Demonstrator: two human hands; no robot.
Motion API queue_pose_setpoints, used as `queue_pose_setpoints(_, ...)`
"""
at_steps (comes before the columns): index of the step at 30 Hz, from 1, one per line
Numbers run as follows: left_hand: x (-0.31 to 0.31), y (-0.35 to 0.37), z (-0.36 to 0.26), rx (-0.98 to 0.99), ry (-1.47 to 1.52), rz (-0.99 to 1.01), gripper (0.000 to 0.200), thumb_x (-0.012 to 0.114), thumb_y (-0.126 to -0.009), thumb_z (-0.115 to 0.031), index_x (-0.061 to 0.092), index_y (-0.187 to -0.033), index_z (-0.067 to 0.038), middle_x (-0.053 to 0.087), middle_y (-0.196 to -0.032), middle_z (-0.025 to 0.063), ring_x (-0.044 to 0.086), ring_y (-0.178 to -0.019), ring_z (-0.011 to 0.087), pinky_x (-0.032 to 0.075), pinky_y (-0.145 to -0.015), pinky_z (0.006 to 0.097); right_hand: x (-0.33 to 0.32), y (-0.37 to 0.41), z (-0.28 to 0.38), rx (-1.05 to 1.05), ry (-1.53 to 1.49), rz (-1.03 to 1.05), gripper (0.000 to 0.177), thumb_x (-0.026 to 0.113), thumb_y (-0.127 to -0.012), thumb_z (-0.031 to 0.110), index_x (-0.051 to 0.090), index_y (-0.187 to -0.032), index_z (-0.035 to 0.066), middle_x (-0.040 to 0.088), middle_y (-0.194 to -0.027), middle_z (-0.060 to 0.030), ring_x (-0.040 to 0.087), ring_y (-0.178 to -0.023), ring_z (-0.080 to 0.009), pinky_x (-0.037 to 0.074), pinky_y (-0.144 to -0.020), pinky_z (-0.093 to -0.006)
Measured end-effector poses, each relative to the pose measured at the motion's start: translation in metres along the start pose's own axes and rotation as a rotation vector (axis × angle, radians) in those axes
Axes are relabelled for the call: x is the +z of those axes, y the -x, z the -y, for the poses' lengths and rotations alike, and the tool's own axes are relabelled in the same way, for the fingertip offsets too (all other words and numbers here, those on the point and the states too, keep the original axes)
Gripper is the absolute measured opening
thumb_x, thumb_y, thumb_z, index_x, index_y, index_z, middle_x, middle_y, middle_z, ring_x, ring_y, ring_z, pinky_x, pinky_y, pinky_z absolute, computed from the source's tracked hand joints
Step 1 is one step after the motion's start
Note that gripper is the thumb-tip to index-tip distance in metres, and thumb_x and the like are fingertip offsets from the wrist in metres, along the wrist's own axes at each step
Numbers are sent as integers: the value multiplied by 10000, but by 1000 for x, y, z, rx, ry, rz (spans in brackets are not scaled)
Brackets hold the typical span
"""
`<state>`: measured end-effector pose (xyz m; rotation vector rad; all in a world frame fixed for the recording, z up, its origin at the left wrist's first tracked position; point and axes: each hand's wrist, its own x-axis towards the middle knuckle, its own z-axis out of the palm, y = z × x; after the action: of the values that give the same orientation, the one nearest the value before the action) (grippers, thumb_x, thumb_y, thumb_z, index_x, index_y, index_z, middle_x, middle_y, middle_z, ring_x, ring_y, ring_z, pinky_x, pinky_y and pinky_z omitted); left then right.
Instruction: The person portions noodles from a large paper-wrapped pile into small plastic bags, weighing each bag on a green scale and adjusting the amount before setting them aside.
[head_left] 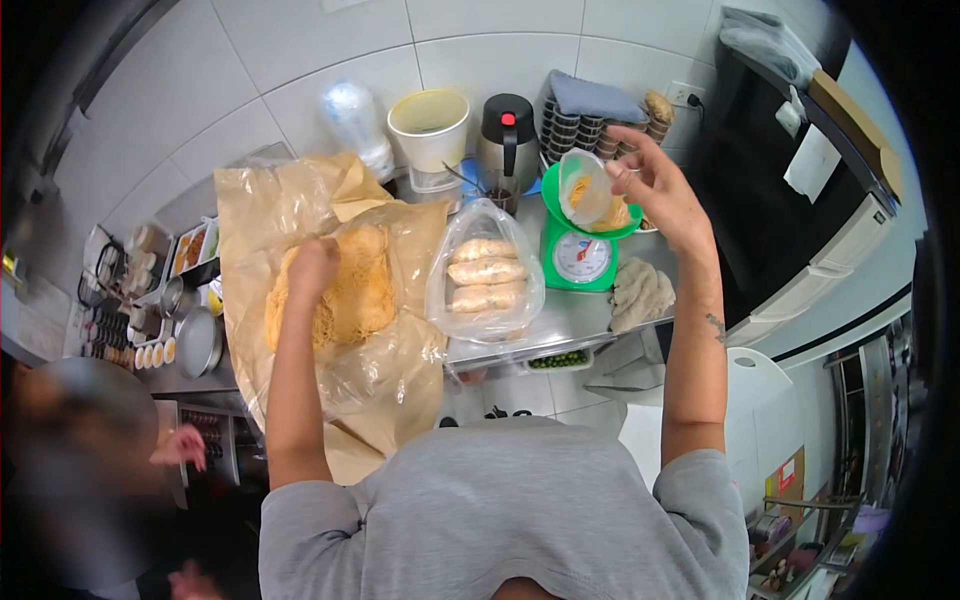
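Observation:
Orange-yellow shredded food [362, 285] lies in clear plastic over brown paper [250, 205] on the counter's left part. My left hand [314, 268] is down on this food, fingers bunched; what they pinch is hidden. Over at the right, my right hand [655, 185] hovers above the green scale [582, 258], thumb and fingers apart, holding nothing. On the scale's green bowl [552, 190] rests a small clear plastic bag [580, 180] with some orange food inside. Between my hands sits a clear bag holding several pale rolls [487, 271].
Behind stand a white bucket [428, 125], a black-topped flask [507, 140] and stacked dark moulds [565, 125]. A crumpled cloth [641, 295] lies right of the scale. At left are bowls [199, 342] and food trays; a co-worker's hand [181, 446] shows at lower left.

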<state>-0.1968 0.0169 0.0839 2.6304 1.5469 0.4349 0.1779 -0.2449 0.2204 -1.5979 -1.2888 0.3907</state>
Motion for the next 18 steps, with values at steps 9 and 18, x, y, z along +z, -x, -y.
queue_pose_setpoints(9,-114,-23,2,3,606,-291,210,565,-791,-158,620,-847,36,587,-682,72,569,-676,147,440,-618,276,24,-1,33,-149,-228,-139,282,559,-876,182,561,-1099,9,555,-852,-22,524,-736,-84,429,-686,-227)
queue_pose_setpoints(18,-145,-21,2,-41,661,-293,191,463,-847,-155,575,-914,-15,587,-688,66,569,-623,142,433,-558,284,136,-16,53,-200,-460,243,154,535,-877,91,584,-996,8,569,-825,3,517,-722,-56,444,-647,-209)
